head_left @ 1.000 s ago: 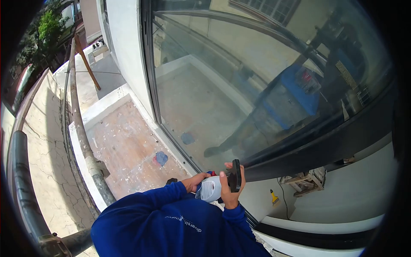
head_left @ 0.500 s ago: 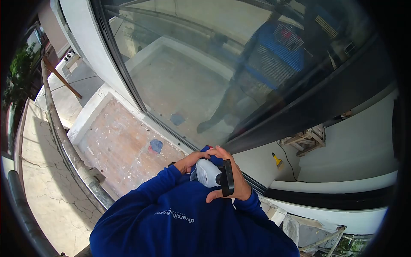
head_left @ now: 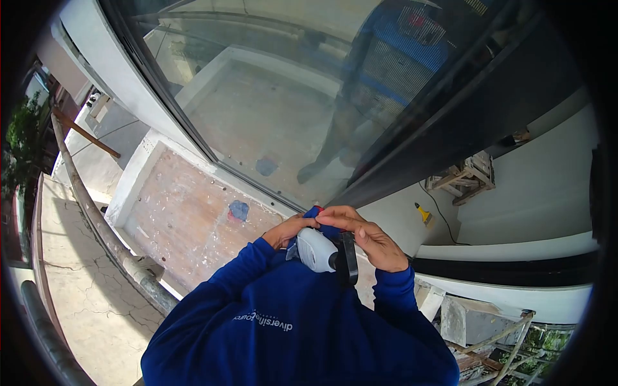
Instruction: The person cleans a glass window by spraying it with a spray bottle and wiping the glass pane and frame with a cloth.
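Note:
A white, bottle-like tool (head_left: 314,249) with a black bar (head_left: 348,258) at its right end is in front of my chest. My left hand (head_left: 288,230) is closed around its far left side, with the thumb on top. Just beyond the white body shows a blue piece with a red edge (head_left: 313,211); I cannot make out whether it is cloth or part of the tool. Over that piece lies my right hand (head_left: 370,237), its fingers stretched out and their tips touching my left thumb. The right palm is clear of the black bar.
A large glass pane (head_left: 257,109) in a dark frame stands ahead. On the paint-spotted ledge (head_left: 174,193) lies a grey-blue rag (head_left: 238,210). A metal rail (head_left: 96,202) runs along the left. To the right are a yellow-handled scraper (head_left: 423,214), a cable and a wooden stool (head_left: 467,177).
My right hand has moved off the black bar, up and over the blue piece, with its thumb drawn towards the fingers. My left hand keeps its hold. The view has shifted slightly.

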Demonstrator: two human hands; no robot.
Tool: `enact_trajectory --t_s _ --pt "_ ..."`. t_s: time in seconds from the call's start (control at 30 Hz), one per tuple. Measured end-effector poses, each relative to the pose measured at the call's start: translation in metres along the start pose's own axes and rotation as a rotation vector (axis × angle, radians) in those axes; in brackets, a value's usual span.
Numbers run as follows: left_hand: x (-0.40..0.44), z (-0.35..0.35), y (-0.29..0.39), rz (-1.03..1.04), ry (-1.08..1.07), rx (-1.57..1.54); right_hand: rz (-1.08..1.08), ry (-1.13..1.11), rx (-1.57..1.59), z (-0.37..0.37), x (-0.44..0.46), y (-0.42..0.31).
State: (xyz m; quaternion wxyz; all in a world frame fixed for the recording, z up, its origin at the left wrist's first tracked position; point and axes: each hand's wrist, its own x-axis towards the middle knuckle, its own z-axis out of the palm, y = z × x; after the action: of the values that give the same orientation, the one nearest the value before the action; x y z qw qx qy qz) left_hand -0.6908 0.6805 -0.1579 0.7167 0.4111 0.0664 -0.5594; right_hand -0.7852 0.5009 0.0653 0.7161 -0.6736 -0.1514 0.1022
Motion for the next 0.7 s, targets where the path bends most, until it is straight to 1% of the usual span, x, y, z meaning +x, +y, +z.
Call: enact_trajectory --t_s 0.03,0.07,0.13,0.17,0.23,0.37,0.47,0.57,0.7 --pt "0.005 -0.005 -0.006 0.022 -0.019 -0.004 -0.028 -0.016 0.086 0.0 0.002 0.0" --pt "0.002 -0.001 -0.003 -0.002 0.007 0.023 -0.055 -0.031 0.173 -0.001 0.003 0.001" --pt "-0.005 0.005 0.004 -0.054 0.055 0.078 -0.012 -0.133 0.261 -0.009 0.005 0.001" --pt "-0.012 0.012 0.009 -0.052 0.073 0.086 0.007 -0.183 0.303 -0.013 0.006 0.001" --pt "-0.023 0.025 0.018 -0.043 0.108 0.103 -0.016 -0.201 0.357 -0.016 0.009 0.009" --pt "-0.025 0.027 0.021 -0.035 0.093 0.143 -0.057 -0.301 0.477 -0.018 0.016 0.017" --pt "-0.025 0.032 0.02 -0.017 0.116 0.127 -0.022 -0.399 0.46 -0.02 0.023 0.014" --pt "-0.023 0.031 0.02 -0.006 0.099 0.127 0.035 -0.415 0.432 -0.021 0.028 0.009" --pt "-0.024 0.034 0.024 -0.011 0.111 0.115 0.057 -0.418 0.442 -0.022 0.031 0.01"
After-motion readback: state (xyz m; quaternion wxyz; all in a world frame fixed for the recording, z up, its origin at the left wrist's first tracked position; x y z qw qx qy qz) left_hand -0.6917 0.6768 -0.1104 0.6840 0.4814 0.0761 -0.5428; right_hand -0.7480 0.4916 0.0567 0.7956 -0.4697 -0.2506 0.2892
